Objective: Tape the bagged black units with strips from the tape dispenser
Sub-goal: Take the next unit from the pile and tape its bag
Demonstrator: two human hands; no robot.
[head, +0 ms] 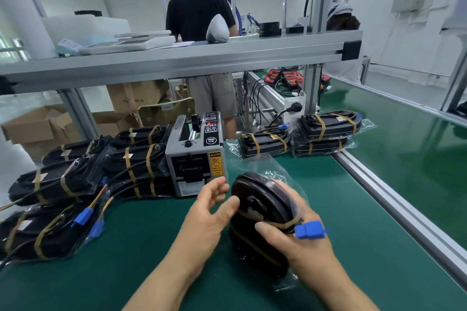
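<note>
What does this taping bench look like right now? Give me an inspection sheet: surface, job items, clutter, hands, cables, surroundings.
Surface: green mat, bare in front of the hands.
Job's things: tape dispenser upright at the back; held bagged unit, tape bands already round it; left stack and right stack of taped units.
Clutter: cardboard boxes beyond the bench, left.
Grippers: left hand open between dispenser and unit, no strip seen in it; right hand grips the unit beside its blue connector.
Cables: black cables behind the dispenser; plug in a white socket.
Surroundings: shelf overhead; person standing behind it, back turned.
</note>
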